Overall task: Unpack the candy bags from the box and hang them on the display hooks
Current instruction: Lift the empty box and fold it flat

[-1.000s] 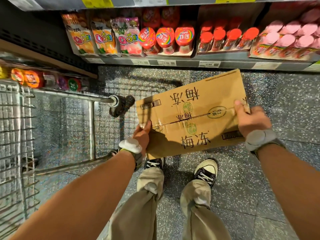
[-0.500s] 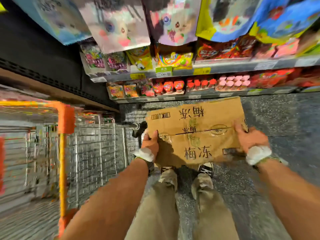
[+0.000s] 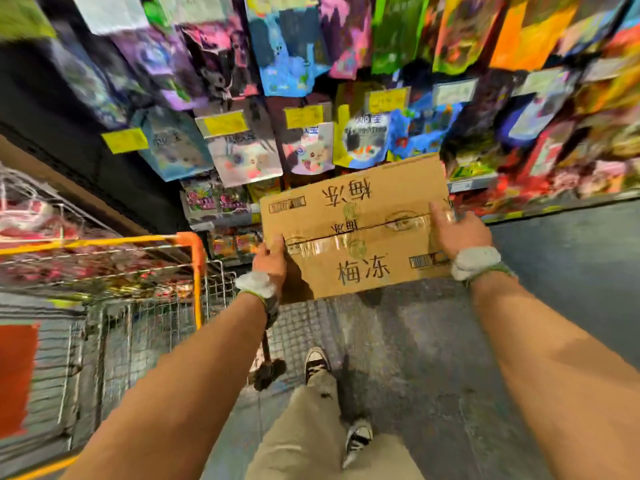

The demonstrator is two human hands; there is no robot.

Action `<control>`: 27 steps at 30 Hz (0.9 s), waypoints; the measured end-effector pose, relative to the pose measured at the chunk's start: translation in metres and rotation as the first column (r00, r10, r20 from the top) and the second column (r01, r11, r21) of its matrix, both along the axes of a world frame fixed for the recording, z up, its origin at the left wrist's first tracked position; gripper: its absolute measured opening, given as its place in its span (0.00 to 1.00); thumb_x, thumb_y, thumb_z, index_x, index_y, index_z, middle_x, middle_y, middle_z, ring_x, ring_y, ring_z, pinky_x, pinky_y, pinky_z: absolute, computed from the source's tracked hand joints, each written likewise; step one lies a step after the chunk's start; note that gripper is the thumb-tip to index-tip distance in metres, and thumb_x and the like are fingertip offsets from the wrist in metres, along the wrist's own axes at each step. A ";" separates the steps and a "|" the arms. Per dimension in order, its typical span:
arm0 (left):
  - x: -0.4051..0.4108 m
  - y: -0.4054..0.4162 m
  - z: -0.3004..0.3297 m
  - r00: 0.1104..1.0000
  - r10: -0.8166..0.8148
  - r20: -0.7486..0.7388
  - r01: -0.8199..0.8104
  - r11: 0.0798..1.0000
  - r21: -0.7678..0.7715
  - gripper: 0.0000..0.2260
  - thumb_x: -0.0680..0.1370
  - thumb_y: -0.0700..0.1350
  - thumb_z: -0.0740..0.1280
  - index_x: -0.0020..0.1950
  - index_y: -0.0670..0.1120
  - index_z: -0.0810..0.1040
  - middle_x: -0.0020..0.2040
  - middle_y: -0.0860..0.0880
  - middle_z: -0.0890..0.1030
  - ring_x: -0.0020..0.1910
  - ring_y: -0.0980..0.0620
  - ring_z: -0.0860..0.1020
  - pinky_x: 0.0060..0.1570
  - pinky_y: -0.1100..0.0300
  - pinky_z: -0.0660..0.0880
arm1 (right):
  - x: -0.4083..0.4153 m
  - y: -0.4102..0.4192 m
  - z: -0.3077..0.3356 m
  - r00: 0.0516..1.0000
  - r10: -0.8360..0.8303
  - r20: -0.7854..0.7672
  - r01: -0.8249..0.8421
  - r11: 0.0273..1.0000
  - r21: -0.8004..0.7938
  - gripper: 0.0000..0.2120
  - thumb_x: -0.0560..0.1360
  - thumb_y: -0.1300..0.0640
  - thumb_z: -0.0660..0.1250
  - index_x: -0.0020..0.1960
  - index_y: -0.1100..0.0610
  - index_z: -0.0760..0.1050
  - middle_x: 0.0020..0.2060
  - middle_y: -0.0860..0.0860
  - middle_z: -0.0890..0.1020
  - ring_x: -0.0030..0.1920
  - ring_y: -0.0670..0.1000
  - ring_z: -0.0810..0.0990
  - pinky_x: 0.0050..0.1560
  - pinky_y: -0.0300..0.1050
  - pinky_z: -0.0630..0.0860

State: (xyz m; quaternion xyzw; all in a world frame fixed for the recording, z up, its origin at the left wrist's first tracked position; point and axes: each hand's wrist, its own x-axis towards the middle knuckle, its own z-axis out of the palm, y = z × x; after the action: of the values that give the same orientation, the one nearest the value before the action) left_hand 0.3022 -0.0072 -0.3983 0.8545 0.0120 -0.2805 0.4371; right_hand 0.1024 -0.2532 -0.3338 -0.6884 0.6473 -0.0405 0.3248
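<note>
The left hand point(image 3: 272, 259) grips the near-left corner of the cardboard box point(image 3: 356, 230) and the right hand point(image 3: 453, 226) clamps its right edge, so the box hangs in mid-air between them, flat side up, its centre seam sealed with clear tape point(image 3: 325, 245). The candy bags to be unpacked are presumably inside — none show.

The likely trouble: both grips sit at the edges with nothing under the box, so a loosened hand while working at the tape could let it tip and drop toward the shoes point(image 3: 317, 363) on the speckled floor point(image 3: 433, 358). The orange-handled wire cart point(image 3: 194, 268) stands close at the left and could catch an elbow.

No surface is in view to set the box on. Beyond it, low shelves point(image 3: 464, 184) carry packets, and further up hanging bags point(image 3: 242, 161) with yellow price tags point(image 3: 124, 140) crowd the display, blurred; free hooks cannot be made out.
</note>
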 end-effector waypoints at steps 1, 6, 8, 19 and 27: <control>-0.003 0.003 0.016 1.000 0.009 0.006 -0.009 1.000 -0.020 0.24 0.81 0.58 0.59 0.67 0.42 0.74 0.64 0.39 0.77 0.64 0.39 0.74 0.60 0.52 0.70 | -0.006 0.007 0.013 0.999 -0.009 0.051 0.010 1.000 -0.014 0.37 0.76 0.30 0.59 0.66 0.63 0.72 0.65 0.65 0.76 0.65 0.66 0.73 0.62 0.54 0.70; -0.016 0.038 0.074 0.991 0.038 0.130 -0.031 0.998 -0.051 0.23 0.82 0.58 0.58 0.72 0.46 0.70 0.68 0.41 0.74 0.66 0.40 0.72 0.61 0.55 0.66 | -0.028 0.044 0.060 0.978 -0.015 0.208 0.019 1.000 -0.020 0.43 0.73 0.26 0.58 0.69 0.62 0.72 0.67 0.63 0.75 0.66 0.65 0.74 0.64 0.54 0.70; -0.027 0.056 0.109 0.979 0.060 0.196 -0.048 0.997 -0.066 0.24 0.81 0.60 0.58 0.72 0.47 0.72 0.67 0.41 0.75 0.65 0.39 0.72 0.62 0.54 0.67 | -0.036 0.062 0.084 0.966 0.009 0.260 -0.002 1.000 -0.026 0.43 0.72 0.24 0.56 0.67 0.61 0.73 0.65 0.62 0.77 0.64 0.65 0.75 0.60 0.53 0.71; -0.004 0.215 0.227 0.870 0.229 0.436 -0.174 0.971 -0.163 0.24 0.82 0.58 0.57 0.70 0.41 0.72 0.65 0.42 0.75 0.65 0.42 0.73 0.60 0.56 0.67 | 0.009 0.187 0.179 0.838 0.227 0.496 -0.147 0.970 -0.196 0.31 0.73 0.29 0.62 0.48 0.60 0.73 0.45 0.56 0.75 0.49 0.59 0.74 0.47 0.48 0.66; 0.057 0.354 0.221 0.846 0.299 0.442 -0.313 0.949 -0.044 0.25 0.84 0.55 0.51 0.73 0.40 0.68 0.72 0.37 0.68 0.70 0.37 0.67 0.65 0.50 0.63 | 0.092 0.318 0.181 0.834 0.340 0.434 -0.245 0.934 -0.260 0.37 0.72 0.26 0.58 0.53 0.61 0.73 0.48 0.57 0.79 0.52 0.61 0.78 0.45 0.50 0.69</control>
State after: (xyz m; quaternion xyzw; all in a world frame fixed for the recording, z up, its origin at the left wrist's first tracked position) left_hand 0.3588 0.3470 -0.1772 0.8891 0.0523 -0.0053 0.4548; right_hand 0.1945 0.0647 -0.1525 -0.7771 0.4279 -0.2192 0.4062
